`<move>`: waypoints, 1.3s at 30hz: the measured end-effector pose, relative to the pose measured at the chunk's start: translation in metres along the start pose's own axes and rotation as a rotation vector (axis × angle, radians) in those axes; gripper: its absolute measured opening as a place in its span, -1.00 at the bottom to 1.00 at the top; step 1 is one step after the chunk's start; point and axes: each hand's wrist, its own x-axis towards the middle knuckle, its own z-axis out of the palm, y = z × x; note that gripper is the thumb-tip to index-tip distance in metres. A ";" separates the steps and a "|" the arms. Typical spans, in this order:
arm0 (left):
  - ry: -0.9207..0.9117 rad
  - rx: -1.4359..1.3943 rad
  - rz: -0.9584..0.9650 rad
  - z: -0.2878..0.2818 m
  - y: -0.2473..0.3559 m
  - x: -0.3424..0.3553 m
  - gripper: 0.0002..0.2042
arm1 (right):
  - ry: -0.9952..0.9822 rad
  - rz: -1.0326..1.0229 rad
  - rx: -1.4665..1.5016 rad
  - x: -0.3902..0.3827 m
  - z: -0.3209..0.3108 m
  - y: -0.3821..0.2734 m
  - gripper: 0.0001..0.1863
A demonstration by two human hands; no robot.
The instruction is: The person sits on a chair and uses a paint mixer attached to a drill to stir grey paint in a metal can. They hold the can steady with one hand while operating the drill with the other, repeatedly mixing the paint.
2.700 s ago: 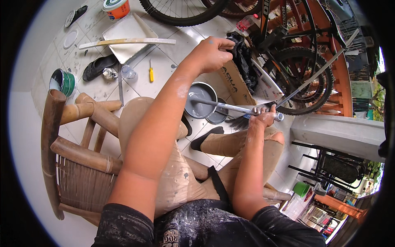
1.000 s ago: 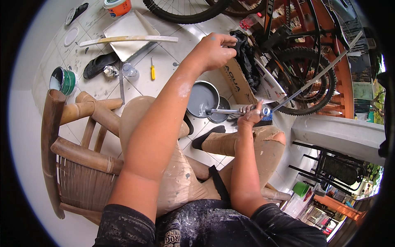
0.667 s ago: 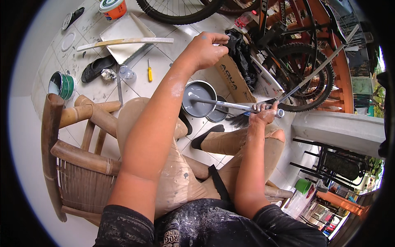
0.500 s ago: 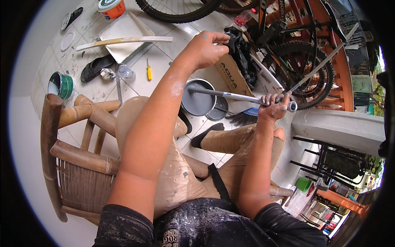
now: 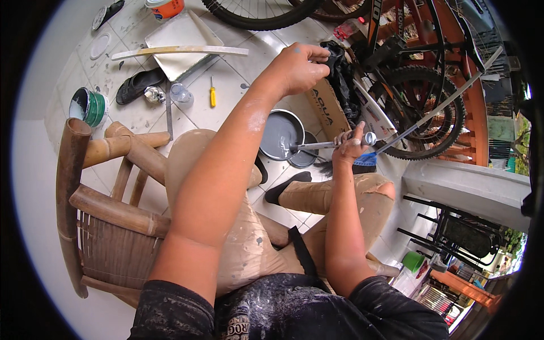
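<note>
While the right hand (image 5: 350,146) grasps a metal rod (image 5: 317,145), fingers wrapped round its upper end, the rod's lower end sits left of that grip, in grey paint (image 5: 277,133) inside a round bucket (image 5: 297,117). Just below the grip lies a blue-headed broom (image 5: 365,160); above it, a cardboard box (image 5: 328,107) holds a black bag (image 5: 343,79). Up and left, beside the bag, hangs the left hand (image 5: 303,69); I cannot tell whether it holds anything.

There are two hands (image 5: 303,68), one held rod (image 5: 323,145), one round gray can (image 5: 283,111), one yellow-handled screwdriver (image 5: 213,96), one white tray (image 5: 195,34), one green tub (image 5: 98,109), and one orange tub (image 5: 168,9).
</note>
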 end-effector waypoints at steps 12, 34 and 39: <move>-0.005 0.039 -0.011 -0.006 0.007 -0.004 -0.48 | 0.308 0.191 0.160 0.033 -0.038 -0.045 -0.55; -0.032 0.016 0.004 0.002 0.006 -0.003 -0.48 | 0.143 0.172 0.059 0.016 -0.029 0.014 -0.50; -0.029 0.017 0.003 0.000 0.005 -0.003 -0.45 | 0.295 0.218 0.129 0.033 -0.039 -0.021 -0.54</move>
